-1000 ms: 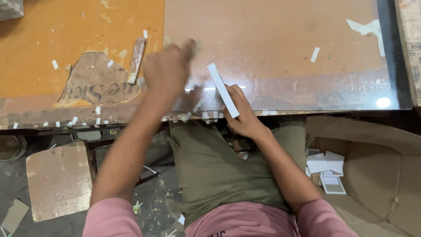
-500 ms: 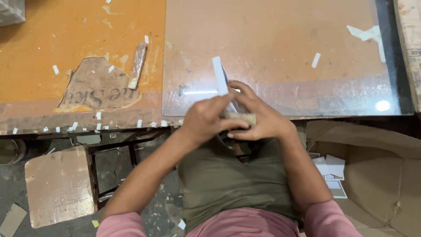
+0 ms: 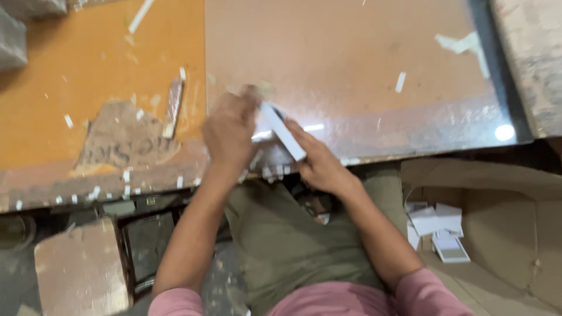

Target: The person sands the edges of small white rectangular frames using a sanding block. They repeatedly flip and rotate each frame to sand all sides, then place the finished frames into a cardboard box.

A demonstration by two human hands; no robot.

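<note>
Right hand (image 3: 319,161) grips thin white rectangular box (image 3: 283,131) at its near end, box tilted on edge over near rim of glass-topped worktable (image 3: 363,64). Left hand (image 3: 229,130), blurred, fingers curled at box's far-left end; what it pinches cannot be told. Small white paper scraps (image 3: 400,81) scattered over glass and orange board at left. Stack of white flat boxes (image 3: 436,228) in brown cardboard carton (image 3: 503,234) near right. Brown cardboard-topped stool (image 3: 79,269) near left.
</note>
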